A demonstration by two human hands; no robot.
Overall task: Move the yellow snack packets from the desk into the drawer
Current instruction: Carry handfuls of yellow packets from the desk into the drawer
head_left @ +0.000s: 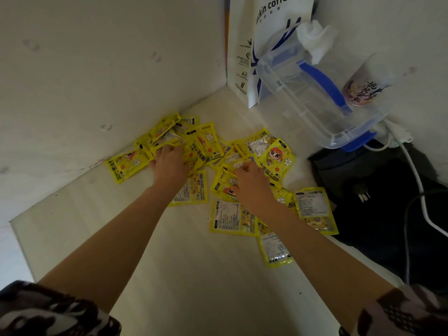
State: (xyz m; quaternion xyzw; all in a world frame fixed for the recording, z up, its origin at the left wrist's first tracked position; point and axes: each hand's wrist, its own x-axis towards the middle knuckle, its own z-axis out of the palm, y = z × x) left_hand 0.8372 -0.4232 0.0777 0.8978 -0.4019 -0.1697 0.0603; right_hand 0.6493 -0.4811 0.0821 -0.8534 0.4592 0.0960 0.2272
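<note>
Several yellow snack packets point(276, 157) lie scattered in a heap on the pale desk point(189, 263), up against the wall corner. My left hand point(169, 163) rests palm down on the left clump, fingers curled into the packets near the wall. My right hand point(252, 180) presses on the middle clump with its fingertips pinching at a packet point(226, 185). More packets lie flat and loose nearer me, one face down point(231, 218) and another at the right point(314, 208). No drawer is in view.
A white coffee paper bag point(264, 32) stands at the back. A clear plastic box with blue latches point(315, 98) lies tilted beside it, a printed cup point(363, 86) behind. A black item with a plug and white cable point(378, 197) fills the right side.
</note>
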